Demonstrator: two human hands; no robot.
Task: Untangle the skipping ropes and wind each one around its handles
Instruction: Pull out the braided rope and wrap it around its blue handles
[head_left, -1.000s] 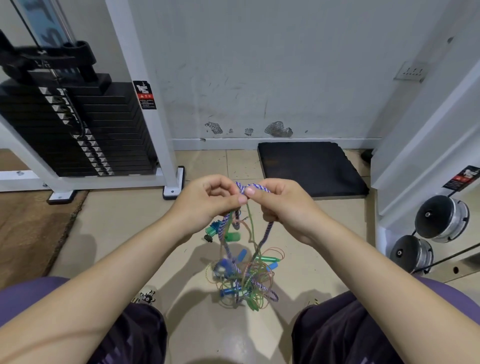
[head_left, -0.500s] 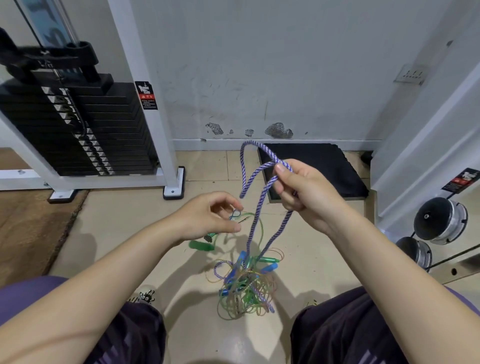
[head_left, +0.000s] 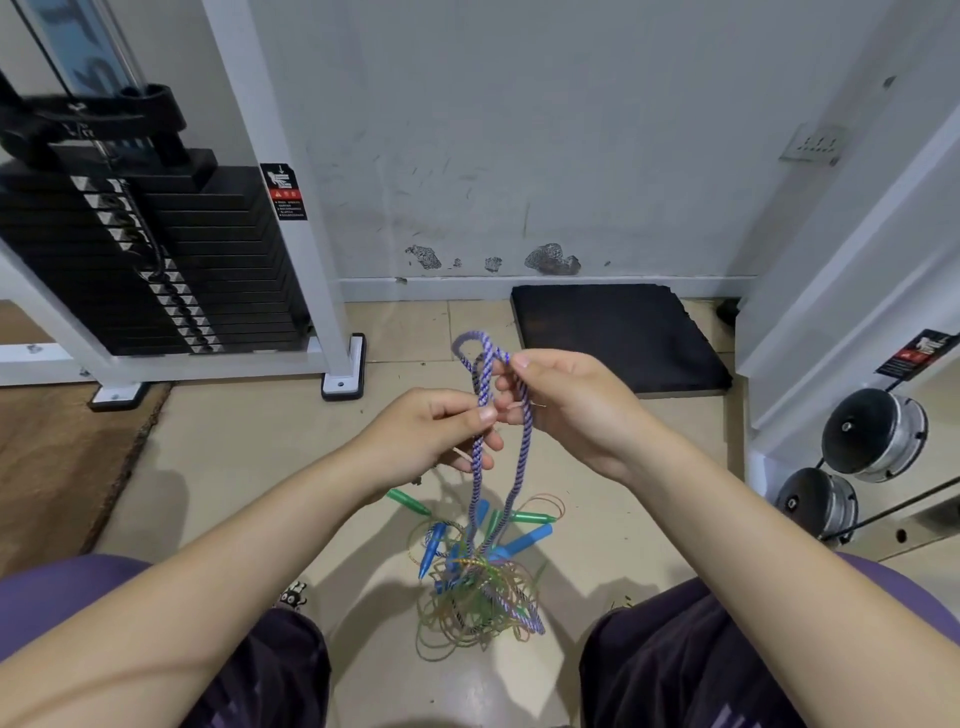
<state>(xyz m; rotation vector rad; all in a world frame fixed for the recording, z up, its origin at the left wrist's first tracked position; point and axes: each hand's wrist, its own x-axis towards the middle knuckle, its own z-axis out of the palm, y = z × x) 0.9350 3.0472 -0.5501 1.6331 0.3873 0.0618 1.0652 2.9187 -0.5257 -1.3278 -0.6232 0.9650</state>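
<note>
- A beige tiled floor (head_left: 249, 457) runs to a scuffed white wall, with a black weight stack (head_left: 156, 260) at left.
- The left hand (head_left: 426, 441) and right hand (head_left: 566, 405), close together, each pinch a strand of the purple-and-white braided skipping rope (head_left: 485, 374), looped above them.
- Both strands drop into a tangle of thin green cords and blue and green plastic handles (head_left: 478, 582) on the floor between the knees.

purple braided rope (head_left: 480, 384) looped upward, tangled ropes (head_left: 478, 592) below

Purple-and-white striped braided rope (head_left: 480, 379), green handles (head_left: 408, 502) and blue handles (head_left: 524, 540), thin cords (head_left: 467, 613) — translucent green and orange, black mat (head_left: 618, 338), beige floor tiles (head_left: 249, 447)
</note>
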